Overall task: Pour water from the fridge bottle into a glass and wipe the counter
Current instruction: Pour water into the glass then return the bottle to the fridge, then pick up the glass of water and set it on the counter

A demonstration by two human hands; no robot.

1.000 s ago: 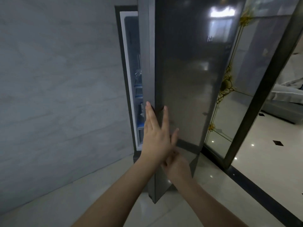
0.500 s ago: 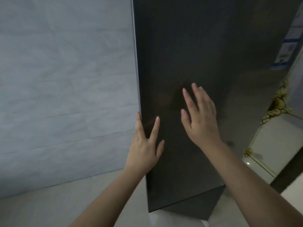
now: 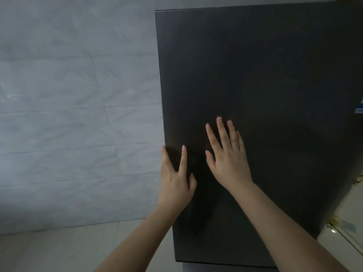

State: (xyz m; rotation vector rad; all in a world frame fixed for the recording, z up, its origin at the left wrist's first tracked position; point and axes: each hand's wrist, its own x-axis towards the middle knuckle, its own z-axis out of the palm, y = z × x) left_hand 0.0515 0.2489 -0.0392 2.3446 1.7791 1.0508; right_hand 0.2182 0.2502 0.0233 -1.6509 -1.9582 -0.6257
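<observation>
A dark grey fridge door (image 3: 265, 85) fills the right half of the view, its face turned toward me. My left hand (image 3: 175, 179) lies flat with straight fingers at the door's left edge. My right hand (image 3: 228, 156) presses flat on the door face just to the right, fingers spread. Neither hand holds anything. The fridge interior, the bottle, the glass and the counter are out of view.
A pale grey marble-tiled wall (image 3: 74, 114) stands directly left of the door. Light glossy floor tiles (image 3: 59, 252) run below. A gold-patterned glass panel (image 3: 351, 228) shows at the far right edge, and a blue label (image 3: 359, 108) sits on the fridge's right side.
The door has swung from ajar, with the lit interior showing, to flat in front of me. My right hand rose from below my left and pressed onto the door face.
</observation>
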